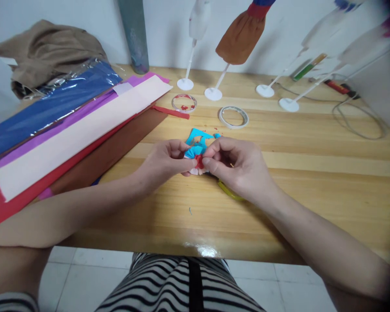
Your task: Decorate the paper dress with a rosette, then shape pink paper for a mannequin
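Note:
Between both hands is a small paper flower [199, 162] with a red centre and pleated blue and white petals. My left hand [165, 162] is closed, pinching its left side between thumb and fingers. From the right, my right hand [238, 162] pinches the red centre with thumb and forefinger. Just behind the flower lies a cut piece of bright blue paper [192, 136] with tiny scraps around it. A pair of yellow-handled scissors [230, 190] lies partly hidden under my right hand.
Long sheets of coloured crepe paper [84, 130] are stacked at the left. Two tape rolls [233, 117] lie beyond my hands. Several white stands [213, 93] holding paper-covered forms line the wall. A grey cable [360, 134] curls at the right. A brown cloth [55, 52] sits behind the papers.

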Action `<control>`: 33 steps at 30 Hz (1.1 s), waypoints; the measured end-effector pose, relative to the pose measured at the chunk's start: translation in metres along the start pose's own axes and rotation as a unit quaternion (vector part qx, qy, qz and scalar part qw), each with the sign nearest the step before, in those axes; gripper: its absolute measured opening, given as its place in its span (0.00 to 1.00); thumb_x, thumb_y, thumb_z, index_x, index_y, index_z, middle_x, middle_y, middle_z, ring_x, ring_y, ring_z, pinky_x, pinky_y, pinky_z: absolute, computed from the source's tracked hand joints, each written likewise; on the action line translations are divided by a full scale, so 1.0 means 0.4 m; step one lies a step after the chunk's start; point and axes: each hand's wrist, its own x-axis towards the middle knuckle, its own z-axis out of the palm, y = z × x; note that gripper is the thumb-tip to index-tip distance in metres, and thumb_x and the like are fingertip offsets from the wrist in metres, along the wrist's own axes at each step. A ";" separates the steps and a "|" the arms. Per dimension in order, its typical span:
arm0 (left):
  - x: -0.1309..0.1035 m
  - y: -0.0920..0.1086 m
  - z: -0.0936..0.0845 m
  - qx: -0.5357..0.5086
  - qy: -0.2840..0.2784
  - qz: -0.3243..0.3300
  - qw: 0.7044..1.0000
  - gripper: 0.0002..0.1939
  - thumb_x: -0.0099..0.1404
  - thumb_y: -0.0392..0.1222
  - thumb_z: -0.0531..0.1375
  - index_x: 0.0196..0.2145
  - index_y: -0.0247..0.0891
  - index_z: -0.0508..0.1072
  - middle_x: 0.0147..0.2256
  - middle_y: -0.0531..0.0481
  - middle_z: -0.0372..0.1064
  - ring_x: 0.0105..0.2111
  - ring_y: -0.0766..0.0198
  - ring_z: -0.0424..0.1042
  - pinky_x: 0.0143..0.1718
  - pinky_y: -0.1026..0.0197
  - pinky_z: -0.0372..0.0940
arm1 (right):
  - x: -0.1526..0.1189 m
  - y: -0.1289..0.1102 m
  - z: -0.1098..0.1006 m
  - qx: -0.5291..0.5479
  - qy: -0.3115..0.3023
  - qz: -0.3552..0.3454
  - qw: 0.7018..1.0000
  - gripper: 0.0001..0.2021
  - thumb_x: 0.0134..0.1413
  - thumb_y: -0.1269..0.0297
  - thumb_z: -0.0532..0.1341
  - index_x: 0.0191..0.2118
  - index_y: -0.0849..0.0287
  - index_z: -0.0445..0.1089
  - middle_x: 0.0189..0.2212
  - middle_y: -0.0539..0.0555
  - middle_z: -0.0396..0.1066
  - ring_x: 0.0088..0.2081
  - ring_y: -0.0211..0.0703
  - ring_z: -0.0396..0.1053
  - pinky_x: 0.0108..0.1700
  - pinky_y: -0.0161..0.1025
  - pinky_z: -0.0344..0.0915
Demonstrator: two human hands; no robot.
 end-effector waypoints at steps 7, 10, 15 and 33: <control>-0.005 -0.001 -0.002 -0.005 0.005 -0.007 1.000 0.05 0.53 0.35 0.69 0.29 0.34 0.78 0.27 0.51 0.78 0.27 0.66 0.76 0.31 0.64 0.72 | -0.002 0.002 -0.008 0.006 0.005 -0.031 0.999 0.07 0.52 0.63 0.67 0.27 0.52 0.69 0.22 0.48 0.64 0.25 0.40 0.60 0.28 0.41 0.56; -0.004 -0.002 -0.003 -0.006 0.004 -0.003 1.000 0.04 0.53 0.34 0.69 0.29 0.34 0.78 0.27 0.50 0.78 0.28 0.66 0.76 0.31 0.64 0.71 | -0.005 0.000 -0.009 0.005 0.009 -0.044 0.999 0.06 0.50 0.63 0.67 0.27 0.52 0.69 0.23 0.48 0.64 0.25 0.40 0.60 0.28 0.41 0.57; 0.003 -0.014 -0.006 -0.029 0.002 -0.004 1.000 0.05 0.53 0.35 0.70 0.29 0.34 0.79 0.25 0.51 0.77 0.27 0.65 0.75 0.31 0.64 0.71 | -0.007 0.001 -0.003 -0.030 0.022 -0.068 0.997 0.05 0.49 0.64 0.66 0.27 0.52 0.69 0.22 0.48 0.63 0.24 0.39 0.59 0.28 0.41 0.55; 0.015 -0.021 -0.017 -0.088 0.033 0.008 0.996 0.03 0.54 0.33 0.68 0.27 0.32 0.76 0.26 0.50 0.76 0.24 0.68 0.73 0.29 0.65 0.71 | -0.011 0.012 0.009 0.023 0.000 -0.065 0.998 0.09 0.52 0.61 0.68 0.25 0.55 0.72 0.20 0.47 0.59 0.22 0.36 0.56 0.25 0.38 0.53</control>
